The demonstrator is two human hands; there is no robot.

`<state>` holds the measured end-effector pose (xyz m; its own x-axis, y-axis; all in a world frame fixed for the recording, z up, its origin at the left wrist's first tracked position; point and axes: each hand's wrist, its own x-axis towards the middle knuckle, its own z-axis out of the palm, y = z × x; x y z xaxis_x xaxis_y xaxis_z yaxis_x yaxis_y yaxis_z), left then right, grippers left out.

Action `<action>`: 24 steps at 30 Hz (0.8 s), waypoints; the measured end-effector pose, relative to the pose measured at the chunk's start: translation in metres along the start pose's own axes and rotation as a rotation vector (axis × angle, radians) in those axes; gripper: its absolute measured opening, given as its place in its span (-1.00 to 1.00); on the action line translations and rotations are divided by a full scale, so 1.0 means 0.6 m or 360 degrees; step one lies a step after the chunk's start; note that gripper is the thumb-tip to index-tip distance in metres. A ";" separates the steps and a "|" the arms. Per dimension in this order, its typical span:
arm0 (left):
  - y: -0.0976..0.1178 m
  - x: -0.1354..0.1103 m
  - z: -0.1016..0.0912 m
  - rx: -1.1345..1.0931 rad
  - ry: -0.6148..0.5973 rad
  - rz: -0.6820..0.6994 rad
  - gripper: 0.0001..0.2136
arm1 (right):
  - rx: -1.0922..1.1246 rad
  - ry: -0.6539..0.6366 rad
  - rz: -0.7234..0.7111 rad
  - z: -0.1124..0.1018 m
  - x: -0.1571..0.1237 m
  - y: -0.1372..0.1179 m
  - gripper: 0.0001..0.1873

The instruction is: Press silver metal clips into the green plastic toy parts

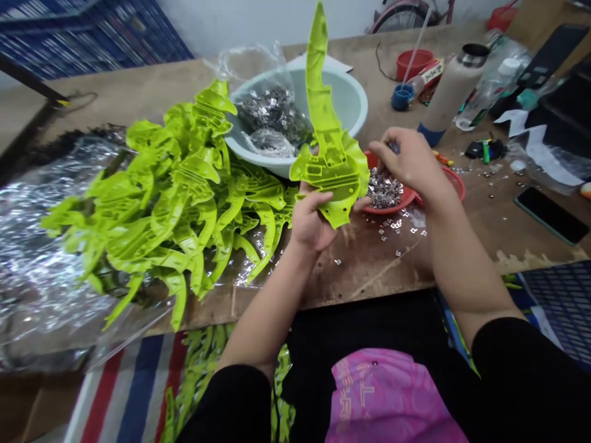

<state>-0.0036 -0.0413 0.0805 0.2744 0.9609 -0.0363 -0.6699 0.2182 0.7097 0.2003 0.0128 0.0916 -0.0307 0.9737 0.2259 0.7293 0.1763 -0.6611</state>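
My left hand (314,223) is closed around the lower end of a lime-green plastic part (329,157), whose long curved blade points up and whose ribbed inner side faces me. Just right of it, my right hand (401,159) hovers over a red bowl (401,205) of small silvery metal clips (385,187). Its thumb and fingers are pinched together, and whatever lies between them is too small or hidden to make out. Loose clips lie on the table in front of the bowl. A large heap of the same lime-green parts (175,191) lies to the left.
Behind the held part stands a pale blue basin (353,101) with bagged metal clips (277,117). To the right are a steel-topped bottle (455,92), a plastic bottle (489,95), a phone (551,215) and a red lid (455,184). Clear plastic sheeting (41,258) covers the table's left side.
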 end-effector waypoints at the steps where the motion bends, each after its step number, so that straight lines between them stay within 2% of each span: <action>1: -0.002 0.015 -0.008 0.0003 -0.0015 0.0087 -0.27 | -0.0110 -0.0042 0.0062 0.014 0.011 0.016 -0.75; 2: -0.006 0.027 -0.019 -0.0003 -0.0030 0.0159 -0.24 | -0.0206 -0.0133 0.0115 0.030 0.017 0.031 -0.76; 4: -0.021 0.042 -0.044 -0.0034 -0.0076 0.0215 -0.22 | -0.0326 -0.0311 0.0177 0.064 0.017 0.053 -0.64; 7: -0.048 0.048 -0.080 -0.0093 -0.0173 0.0109 -0.23 | -0.0387 -0.0406 0.0159 0.088 0.001 0.075 -0.61; 10: -0.065 0.050 -0.102 -0.0125 -0.0259 -0.0020 -0.27 | -0.0152 -0.0194 0.0069 0.071 -0.014 0.099 -0.69; 12: -0.069 0.054 -0.108 -0.0130 -0.0262 -0.0053 -0.29 | 0.0107 -0.0001 0.0044 0.053 -0.017 0.119 -0.72; 14: -0.068 0.059 -0.109 -0.0137 -0.0233 -0.0076 -0.28 | 0.0345 0.0103 0.0057 0.041 -0.015 0.139 -0.70; 18: -0.065 0.062 -0.101 -0.0165 -0.0202 -0.0110 -0.25 | 0.0614 0.0227 0.0050 0.045 -0.009 0.159 -0.53; 24: -0.067 0.055 -0.095 -0.0119 -0.0211 -0.0122 -0.30 | 0.0581 0.0215 -0.0052 0.052 -0.008 0.151 -0.49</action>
<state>-0.0068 -0.0089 0.0108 0.4121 0.9111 0.0082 -0.6915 0.3069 0.6539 0.2451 0.0283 0.0085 0.0582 0.9431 0.3273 0.4375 0.2706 -0.8575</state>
